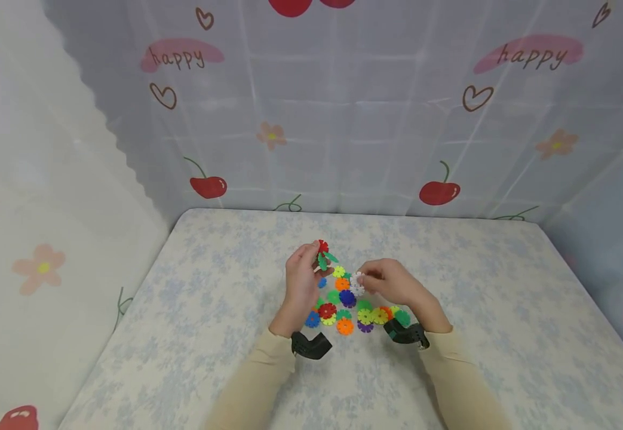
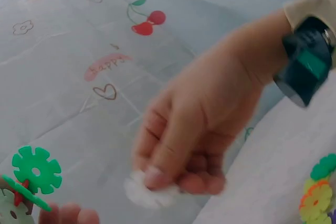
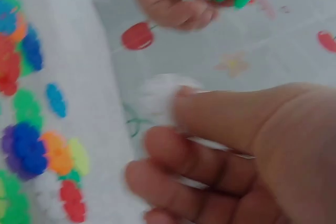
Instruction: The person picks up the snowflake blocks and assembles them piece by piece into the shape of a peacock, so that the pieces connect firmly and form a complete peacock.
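My left hand (image 1: 301, 279) holds up a small joined cluster of notched plastic discs. Red and green discs (image 2: 48, 170) show in it, with a pale whitish one at its side. Over to the right, my right hand (image 1: 395, 282) pinches a single white notched disc (image 3: 160, 94) between thumb and fingers, apart from the cluster. The right wrist view is blurred around this disc. Beneath and between both hands, loose discs of the same sort lie on the table, among them a dark blue disc (image 1: 347, 298) and an orange one (image 1: 345, 326).
The table (image 1: 225, 298) has a pale floral cover. Several more discs lie to the right, including a yellow one (image 1: 379, 315) and a green one (image 1: 402, 318) near my right wrist. A printed curtain (image 1: 333, 143) hangs behind the table's far edge.
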A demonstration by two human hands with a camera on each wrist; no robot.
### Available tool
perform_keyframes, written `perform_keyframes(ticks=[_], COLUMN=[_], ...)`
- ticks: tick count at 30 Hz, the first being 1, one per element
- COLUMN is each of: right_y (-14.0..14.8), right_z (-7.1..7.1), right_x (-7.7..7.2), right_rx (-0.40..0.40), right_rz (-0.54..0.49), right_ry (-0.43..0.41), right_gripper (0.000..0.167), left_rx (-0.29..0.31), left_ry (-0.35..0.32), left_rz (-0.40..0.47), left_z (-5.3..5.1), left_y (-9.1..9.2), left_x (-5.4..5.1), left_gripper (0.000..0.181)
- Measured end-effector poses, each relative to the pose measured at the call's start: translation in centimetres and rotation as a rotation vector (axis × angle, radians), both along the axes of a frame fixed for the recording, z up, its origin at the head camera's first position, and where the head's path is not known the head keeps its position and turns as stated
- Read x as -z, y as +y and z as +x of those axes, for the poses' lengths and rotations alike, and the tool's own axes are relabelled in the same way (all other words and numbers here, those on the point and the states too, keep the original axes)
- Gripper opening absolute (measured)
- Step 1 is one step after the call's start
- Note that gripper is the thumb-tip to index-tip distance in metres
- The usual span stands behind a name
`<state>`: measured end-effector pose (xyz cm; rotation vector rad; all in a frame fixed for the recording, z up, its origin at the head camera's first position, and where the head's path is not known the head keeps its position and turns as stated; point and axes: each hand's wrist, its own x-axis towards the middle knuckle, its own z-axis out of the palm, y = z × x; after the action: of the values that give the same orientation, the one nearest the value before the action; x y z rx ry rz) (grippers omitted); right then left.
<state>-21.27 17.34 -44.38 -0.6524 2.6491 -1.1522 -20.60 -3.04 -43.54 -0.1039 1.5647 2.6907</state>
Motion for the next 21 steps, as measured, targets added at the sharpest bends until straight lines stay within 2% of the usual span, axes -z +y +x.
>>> perform_keyframes(ticks=[5, 8, 13, 21], right_y=[-0.6, -1.1, -1.4, -1.6], right_z=[1.5, 2.0, 2.3, 2.5], right_x=[-2.1, -2.7, -2.8, -2.7], right_rx=[0.077, 0.071, 0.052, 0.021], right_rz=[-0.083, -0.07, -0.06, -0.065], right_ry=[0.333, 0.482, 0.595, 0.693], right_gripper=[0.013, 0.014, 0.013, 0.014], left_rx=[0.132, 0.165, 0.127, 0.109], left_ry=[0.132, 0.178, 0.189, 0.174], left_rz=[-0.225, -0.304, -0.36, -0.409], left_z=[0.5, 0.8, 1.1, 1.2], left_y=[0.1, 0.2, 0.3, 0.4], left_x=[-0.1, -0.3, -0.6, -0.5], left_gripper=[0.03, 0.03, 0.032, 0.034])
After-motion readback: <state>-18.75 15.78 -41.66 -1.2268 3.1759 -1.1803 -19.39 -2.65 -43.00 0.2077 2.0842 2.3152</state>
